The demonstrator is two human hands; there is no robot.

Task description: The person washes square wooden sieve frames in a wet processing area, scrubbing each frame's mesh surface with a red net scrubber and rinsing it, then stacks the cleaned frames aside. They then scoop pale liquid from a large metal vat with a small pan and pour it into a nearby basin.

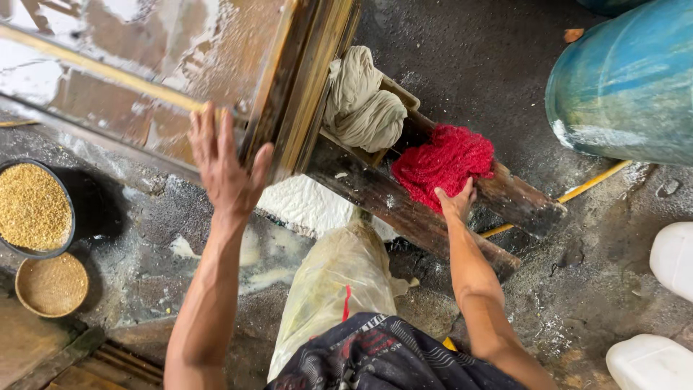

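**One hand on a wet frame, the other on a red cloth**

The left hand presses flat against the edge of a large wet wooden frame, fingers spread upward and thumb hooked round its corner; its grip is released, not clenched, merely bracing the wood. The right hand reaches out to a red knitted cloth lying on a dark wooden plank, and its fingers close on the cloth's lower edge. Just beside the red cloth, to the left, a twisted beige cloth sits in a shallow wooden tray against the frame. A clear plastic apron hangs between the arms. On the wet floor at the left stand a dark bowl of yellow grain and a small woven basket. A blue drum stands at the upper right, with white plastic jugs below it.
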